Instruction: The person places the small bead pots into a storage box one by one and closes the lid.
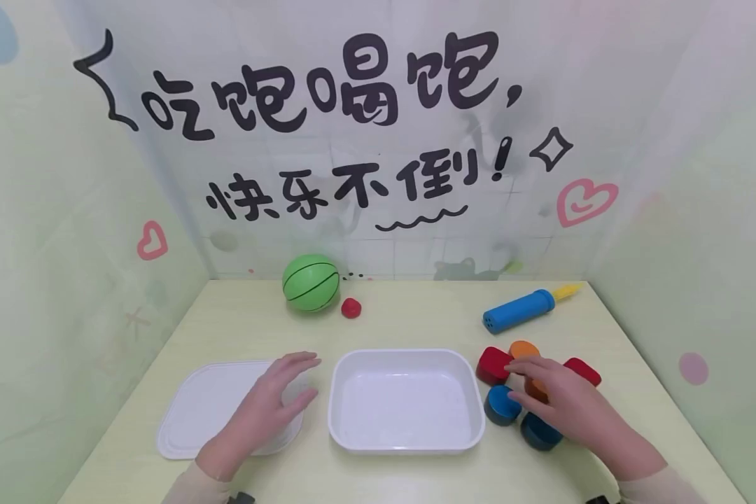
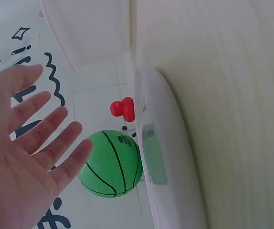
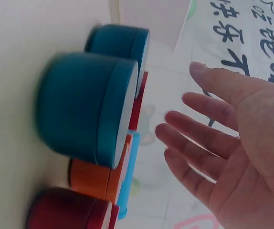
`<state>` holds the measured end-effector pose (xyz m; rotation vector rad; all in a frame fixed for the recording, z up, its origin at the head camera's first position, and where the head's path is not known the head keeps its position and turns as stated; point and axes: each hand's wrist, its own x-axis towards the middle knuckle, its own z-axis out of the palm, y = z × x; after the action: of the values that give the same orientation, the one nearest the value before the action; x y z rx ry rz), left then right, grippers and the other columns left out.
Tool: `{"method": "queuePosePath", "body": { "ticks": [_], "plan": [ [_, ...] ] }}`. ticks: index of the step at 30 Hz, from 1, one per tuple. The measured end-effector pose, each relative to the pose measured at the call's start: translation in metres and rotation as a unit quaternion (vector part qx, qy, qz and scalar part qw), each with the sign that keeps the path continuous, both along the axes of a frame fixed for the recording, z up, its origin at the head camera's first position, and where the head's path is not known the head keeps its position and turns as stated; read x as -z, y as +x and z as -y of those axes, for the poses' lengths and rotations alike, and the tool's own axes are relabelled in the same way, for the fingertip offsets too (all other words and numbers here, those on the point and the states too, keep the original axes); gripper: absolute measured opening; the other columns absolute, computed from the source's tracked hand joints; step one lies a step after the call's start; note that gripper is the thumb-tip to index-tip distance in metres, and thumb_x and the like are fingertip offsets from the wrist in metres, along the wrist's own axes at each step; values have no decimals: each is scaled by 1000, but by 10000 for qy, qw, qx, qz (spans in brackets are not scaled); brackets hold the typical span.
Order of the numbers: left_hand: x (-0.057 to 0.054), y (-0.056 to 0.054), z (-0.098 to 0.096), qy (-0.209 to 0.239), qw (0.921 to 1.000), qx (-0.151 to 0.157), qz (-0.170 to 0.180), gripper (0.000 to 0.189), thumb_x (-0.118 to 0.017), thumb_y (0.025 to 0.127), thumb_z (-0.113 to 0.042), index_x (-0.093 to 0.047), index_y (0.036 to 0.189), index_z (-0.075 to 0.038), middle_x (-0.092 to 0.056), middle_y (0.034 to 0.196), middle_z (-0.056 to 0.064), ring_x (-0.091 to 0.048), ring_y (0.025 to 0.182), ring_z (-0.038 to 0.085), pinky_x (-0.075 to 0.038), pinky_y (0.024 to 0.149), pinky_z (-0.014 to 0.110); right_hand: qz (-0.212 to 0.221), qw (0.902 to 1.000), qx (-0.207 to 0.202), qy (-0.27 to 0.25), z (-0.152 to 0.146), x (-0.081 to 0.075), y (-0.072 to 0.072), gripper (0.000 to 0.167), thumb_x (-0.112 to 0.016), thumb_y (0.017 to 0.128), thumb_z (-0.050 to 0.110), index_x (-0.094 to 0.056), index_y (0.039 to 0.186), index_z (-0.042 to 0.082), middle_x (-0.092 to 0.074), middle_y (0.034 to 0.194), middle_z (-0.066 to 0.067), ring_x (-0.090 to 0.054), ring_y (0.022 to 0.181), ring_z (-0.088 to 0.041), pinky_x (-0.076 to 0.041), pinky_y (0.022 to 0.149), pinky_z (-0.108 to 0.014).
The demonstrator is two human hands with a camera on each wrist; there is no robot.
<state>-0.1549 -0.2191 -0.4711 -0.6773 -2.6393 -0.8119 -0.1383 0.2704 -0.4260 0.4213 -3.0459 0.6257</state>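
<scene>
My left hand (image 1: 266, 404) hovers over a flat white lid (image 1: 204, 402), fingers extended and thumb apart; the left wrist view shows its bare palm (image 2: 17, 167). On the right, my other hand (image 1: 565, 400) is held above a cluster of small round-cornered tins, and its palm (image 3: 244, 148) holds nothing. Among them are a red tin (image 1: 493, 366), an orange tin (image 1: 524, 349), a blue tin (image 1: 501, 406), a darker blue tin (image 1: 540, 432) and another red tin (image 1: 584, 371). That hand partly hides a second orange tin. Between the hands stands an open white rectangular container (image 1: 406, 402).
At the back left sit a green ball (image 1: 311, 283) with black lines and a small red toy (image 1: 351, 308). A blue hand pump (image 1: 519, 311) with a yellow nozzle lies at the back right. Printed curtains (image 1: 378, 252) stand behind and beside the pale table (image 1: 409, 322).
</scene>
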Motion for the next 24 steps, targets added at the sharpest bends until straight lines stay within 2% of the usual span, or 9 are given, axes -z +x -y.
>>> {"method": "queuePosePath", "body": {
  "ticks": [3, 7, 15, 24],
  "plan": [
    [3, 2, -1, 158, 9986, 418, 284, 49, -78, 93, -25, -64, 139, -17, -57, 150, 0, -54, 139, 26, -48, 111, 53, 64, 9999, -73, 133, 4, 3, 2, 45, -87, 82, 36, -74, 122, 21, -72, 118, -1, -65, 104, -21, -64, 77, -34],
    [6, 4, -2, 220, 9963, 706, 448, 46, -77, 94, -30, -66, 137, -16, -56, 153, -1, -51, 142, 26, -46, 112, 55, 104, 9996, -207, 168, 6, 8, 2, 41, -88, 81, 38, -75, 117, 23, -72, 112, 4, -65, 96, -14, -61, 74, -24],
    [5, 7, -5, 353, 9939, 919, 494, 43, -78, 93, -32, -68, 133, -21, -56, 152, 1, -52, 142, 27, -45, 112, 56, 465, 9987, -221, -26, 7, 13, 2, 45, -90, 77, 39, -74, 116, 22, -69, 113, 4, -65, 94, -13, -62, 73, -25],
    [8, 7, -6, 122, 9939, 962, 519, 43, -77, 93, -37, -67, 134, -27, -55, 154, -1, -52, 141, 25, -48, 111, 55, 566, 9979, -295, -44, 5, 18, -1, 47, -94, 74, 32, -73, 114, 21, -69, 111, 3, -60, 90, -11, -56, 67, -17]
  ]
}}
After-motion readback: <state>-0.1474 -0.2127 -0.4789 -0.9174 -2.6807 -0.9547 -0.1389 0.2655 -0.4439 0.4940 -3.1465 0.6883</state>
